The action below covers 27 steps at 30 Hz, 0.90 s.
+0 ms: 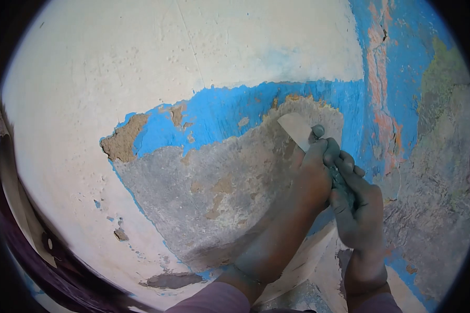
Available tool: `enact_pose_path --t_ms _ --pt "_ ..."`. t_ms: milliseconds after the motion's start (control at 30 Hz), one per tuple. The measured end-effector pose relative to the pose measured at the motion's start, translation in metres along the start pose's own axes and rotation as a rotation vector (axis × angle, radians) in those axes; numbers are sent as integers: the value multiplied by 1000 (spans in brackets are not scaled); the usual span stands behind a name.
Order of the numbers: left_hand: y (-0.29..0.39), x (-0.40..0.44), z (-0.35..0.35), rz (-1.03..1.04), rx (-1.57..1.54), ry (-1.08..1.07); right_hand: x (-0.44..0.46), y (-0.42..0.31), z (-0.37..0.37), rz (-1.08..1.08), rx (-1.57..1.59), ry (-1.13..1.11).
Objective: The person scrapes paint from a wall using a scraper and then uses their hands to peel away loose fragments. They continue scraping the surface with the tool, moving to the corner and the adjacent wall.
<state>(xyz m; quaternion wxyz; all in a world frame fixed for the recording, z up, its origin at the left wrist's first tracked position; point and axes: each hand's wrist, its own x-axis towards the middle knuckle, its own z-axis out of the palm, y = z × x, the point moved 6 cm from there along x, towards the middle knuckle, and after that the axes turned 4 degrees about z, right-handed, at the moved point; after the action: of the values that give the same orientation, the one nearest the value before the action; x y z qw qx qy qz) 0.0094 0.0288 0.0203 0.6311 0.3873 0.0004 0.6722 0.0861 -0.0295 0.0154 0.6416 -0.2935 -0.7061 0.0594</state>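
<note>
Mauve sleeves (216,299) lie nearest; left grip (318,164) and right grip (359,211) both clasp the scraper (294,130) over the grey, peeling wall (167,182).

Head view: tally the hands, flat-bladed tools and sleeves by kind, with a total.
Hands: 2 (left hand, right hand)
Flat-bladed tool: 1
Sleeves: 2 (left sleeve, right sleeve)
Total: 5
</note>
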Motion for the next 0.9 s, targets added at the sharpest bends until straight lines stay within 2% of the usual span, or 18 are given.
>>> enact_pose_path --t_ms 67,100,167,200,267,300,367,400,500,567,600,667,733,800,867,900 --pt "0 25 -15 5 -48 10 4 10 12 78 -259 -12" --pt "-1 28 -20 -1 -82 29 -2 16 12 98 -263 -18" --pt "-7 26 -14 -12 -15 39 0 30 6 156 25 -7" --pt "-8 20 -13 -26 54 66 -4 27 3 157 30 -10" --pt "-4 8 -7 2 33 16 -6 -2 -10 -167 -26 25" --pt "-3 5 -3 13 10 -25 1 -3 -5 -175 -31 29" --pt "0 26 -13 23 7 28 11 18 13 188 -171 -64" --pt "4 34 -13 45 14 63 7 17 8 196 -175 -58" --pt "-2 14 -1 -14 32 69 2 10 -1 140 24 -77" --pt "-1 15 -9 -2 -10 36 -7 -6 -8 -136 -68 -20" --pt "-4 16 -12 -7 -59 19 -1 -2 -2 -136 -72 -20" --pt "-1 19 -17 10 -3 44 6 25 16 149 -78 -70" --pt "8 22 -9 62 64 25 5 13 2 110 -54 -97" --pt "5 1 -2 30 63 28 -1 9 3 88 -21 -132" --pt "2 19 -20 31 1 20 -3 1 5 -97 -184 -68" --pt "1 21 -23 25 -66 28 -3 6 9 -85 -189 -76"
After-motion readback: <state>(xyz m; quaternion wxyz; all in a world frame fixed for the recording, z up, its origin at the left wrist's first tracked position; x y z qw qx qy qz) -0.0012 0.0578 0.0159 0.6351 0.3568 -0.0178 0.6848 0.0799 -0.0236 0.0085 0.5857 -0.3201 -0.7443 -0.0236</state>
